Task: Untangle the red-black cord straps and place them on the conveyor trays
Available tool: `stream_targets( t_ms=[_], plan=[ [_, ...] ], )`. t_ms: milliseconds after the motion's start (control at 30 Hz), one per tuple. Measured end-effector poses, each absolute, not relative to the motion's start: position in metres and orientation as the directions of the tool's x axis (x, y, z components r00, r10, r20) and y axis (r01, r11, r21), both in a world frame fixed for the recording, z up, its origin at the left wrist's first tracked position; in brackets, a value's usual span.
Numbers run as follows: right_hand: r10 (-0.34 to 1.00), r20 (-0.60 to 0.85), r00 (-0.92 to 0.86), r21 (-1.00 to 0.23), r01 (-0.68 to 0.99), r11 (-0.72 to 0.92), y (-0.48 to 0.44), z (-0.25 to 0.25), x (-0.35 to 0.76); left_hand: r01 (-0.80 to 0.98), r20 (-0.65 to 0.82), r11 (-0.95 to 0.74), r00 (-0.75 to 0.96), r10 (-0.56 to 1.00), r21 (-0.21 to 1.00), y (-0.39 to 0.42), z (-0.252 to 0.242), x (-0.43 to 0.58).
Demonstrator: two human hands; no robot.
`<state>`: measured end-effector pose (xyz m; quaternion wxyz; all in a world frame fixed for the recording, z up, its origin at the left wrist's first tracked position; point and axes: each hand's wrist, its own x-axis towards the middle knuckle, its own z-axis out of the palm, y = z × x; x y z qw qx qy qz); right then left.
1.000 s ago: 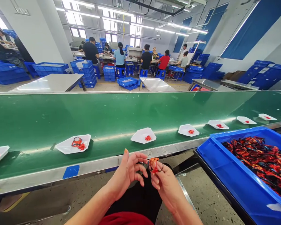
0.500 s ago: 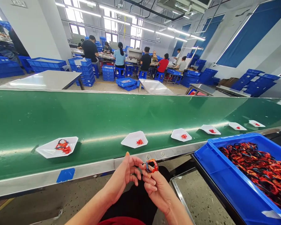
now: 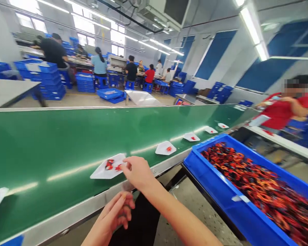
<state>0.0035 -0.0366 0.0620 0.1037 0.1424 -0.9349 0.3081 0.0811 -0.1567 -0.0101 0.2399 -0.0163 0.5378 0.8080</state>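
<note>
On the green conveyor belt, a white angular tray [image 3: 100,173] holds a red-and-black looped band [image 3: 109,164] and small red pieces [image 3: 118,167]. My right hand [image 3: 138,172] reaches over the tray's right end, its fingertips beside the red pieces. A gap shows between its thumb and forefinger, and the band lies apart from it. Nearer me, in front of the belt's metal edge, my left hand [image 3: 116,210] is loosely curled with its fingers apart and nothing in it.
A blue crate [image 3: 210,172] full of red, orange and black bands [image 3: 261,191] stands at the right. Several more white trays with red pieces, including one tray [image 3: 160,149], line the belt [image 3: 66,136]. A person in red [image 3: 279,109] sits at the far right; others work behind.
My right hand has moved from my left hand to the tray, and the band it held now lies there. The view has turned right, bringing the person in red into sight.
</note>
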Motion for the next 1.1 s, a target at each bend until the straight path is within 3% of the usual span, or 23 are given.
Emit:
stream_targets(
  t_ms=[133,233,267,300,367,467,600,733,933,1100],
  plan=[
    [-0.065,0.39,-0.919,-0.442,-0.249,0.862,0.055,0.11,0.031,-0.454,-0.301,-0.279,-0.84,0.452,0.846,-0.145,-0.029,0.072],
    [0.205,0.385,-0.9,-0.196,0.137,0.971,0.159,0.14,0.043,-0.454,-0.286,-0.23,-0.805,0.521,0.861,-0.132,-0.028,0.074],
    [0.318,0.335,-0.887,-0.071,0.313,0.947,0.193,0.143,0.044,-0.453,-0.282,-0.212,-0.792,0.542,0.866,-0.127,-0.027,0.076],
    [0.387,0.308,-0.869,-0.03,0.398,0.917,0.224,0.141,0.044,-0.454,-0.281,-0.192,-0.777,0.563,0.87,-0.123,-0.026,0.078],
    [0.458,0.247,-0.854,0.014,0.476,0.879,0.27,0.127,0.041,-0.461,-0.285,-0.154,-0.743,0.606,0.874,-0.114,-0.027,0.08],
    [0.448,0.141,-0.883,0.012,0.454,0.891,0.302,0.093,0.034,-0.469,-0.293,-0.085,-0.672,0.68,0.879,-0.105,-0.037,0.08],
    [0.387,0.121,-0.914,-0.096,0.378,0.921,0.308,0.067,0.026,-0.442,-0.284,-0.02,-0.61,0.74,0.897,-0.101,-0.052,0.078],
    [0.472,0.21,-0.856,-0.34,0.389,0.856,0.321,0.08,0.029,-0.409,-0.281,0.01,-0.609,0.741,0.912,-0.099,-0.054,0.077],
    [0.636,0.203,-0.745,-0.796,0.252,0.55,0.331,0.132,0.054,-0.428,-0.281,-0.028,-0.638,0.717,0.903,-0.081,-0.041,0.073],
    [0.493,0.108,-0.863,-0.969,0.019,0.245,0.237,0.145,0.078,-0.534,-0.234,-0.237,-0.67,0.705,0.812,-0.054,-0.008,0.078]
  ],
)
